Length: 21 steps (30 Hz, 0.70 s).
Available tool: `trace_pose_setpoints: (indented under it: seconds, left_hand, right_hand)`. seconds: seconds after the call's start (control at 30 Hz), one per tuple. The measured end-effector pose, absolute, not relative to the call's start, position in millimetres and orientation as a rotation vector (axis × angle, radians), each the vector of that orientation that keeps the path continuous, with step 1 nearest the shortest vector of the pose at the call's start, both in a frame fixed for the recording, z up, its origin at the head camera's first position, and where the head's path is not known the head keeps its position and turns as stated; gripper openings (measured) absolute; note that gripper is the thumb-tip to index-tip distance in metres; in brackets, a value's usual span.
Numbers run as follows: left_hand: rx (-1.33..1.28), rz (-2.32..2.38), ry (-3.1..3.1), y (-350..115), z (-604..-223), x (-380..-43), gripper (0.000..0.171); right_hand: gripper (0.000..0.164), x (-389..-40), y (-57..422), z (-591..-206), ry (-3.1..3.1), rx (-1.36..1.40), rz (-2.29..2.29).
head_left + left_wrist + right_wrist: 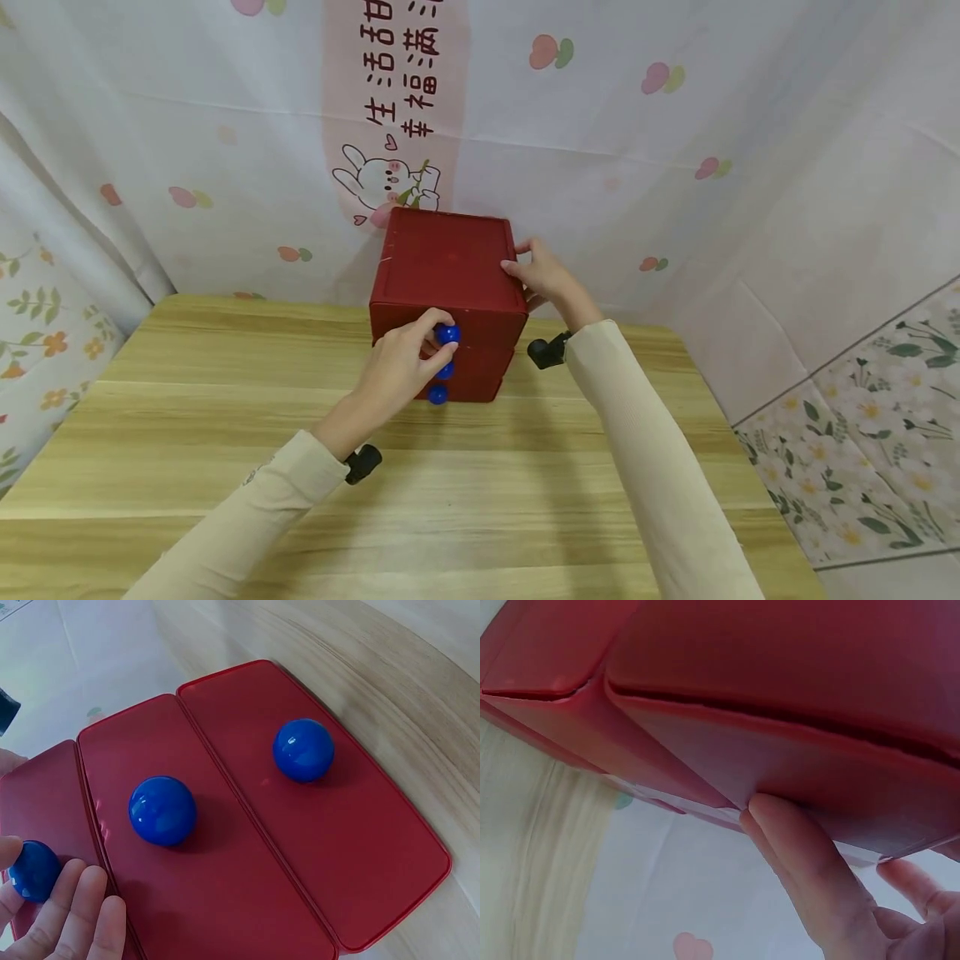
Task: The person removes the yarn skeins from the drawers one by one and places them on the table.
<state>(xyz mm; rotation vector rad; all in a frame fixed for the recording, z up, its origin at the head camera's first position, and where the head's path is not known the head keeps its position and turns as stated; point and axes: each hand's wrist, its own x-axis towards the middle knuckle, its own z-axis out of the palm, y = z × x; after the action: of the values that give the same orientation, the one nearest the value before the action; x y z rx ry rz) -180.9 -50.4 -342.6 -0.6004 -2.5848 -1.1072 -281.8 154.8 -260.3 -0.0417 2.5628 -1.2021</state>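
Note:
A red drawer box point(450, 258) stands against the curtain, with three drawer fronts stacked on its near face. Each front bears a round blue knob; the bottom knob point(438, 394) and the middle knob point(163, 811) are untouched. My left hand point(405, 357) pinches the top knob point(448, 334) between thumb and fingers, its other fingers lying near the drawer front point(45, 780). At the box's right side, my right hand point(551, 275) steadies it, thumb at the top edge and extended fingers point(799, 859) against the side wall. Narrow dark seams run along the drawer fronts in the right wrist view.
The box sits at the back of a light wooden table point(450, 500). Behind it hangs a white curtain point(600, 167) with printed fruit, a rabbit and lettering. Flowered cloth point(862, 433) borders the right side. Black wrist cameras point(363, 464) sit at both cuffs.

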Motion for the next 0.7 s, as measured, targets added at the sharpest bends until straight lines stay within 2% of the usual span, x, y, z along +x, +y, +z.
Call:
trace_pose_setpoints:
  seconds: [0.33,0.7]
  left_hand:
    - [-0.562,-1.139,-2.581,-50,-344,-176,0.028]
    - [-0.551,-1.167,-2.559,-50,-347,-161,0.027]
  right_hand:
    - [0.041,-280,143,-261,2.66,-0.021,-1.114]
    - [0.033,-281,131,-274,3.025,-0.036,-0.651]
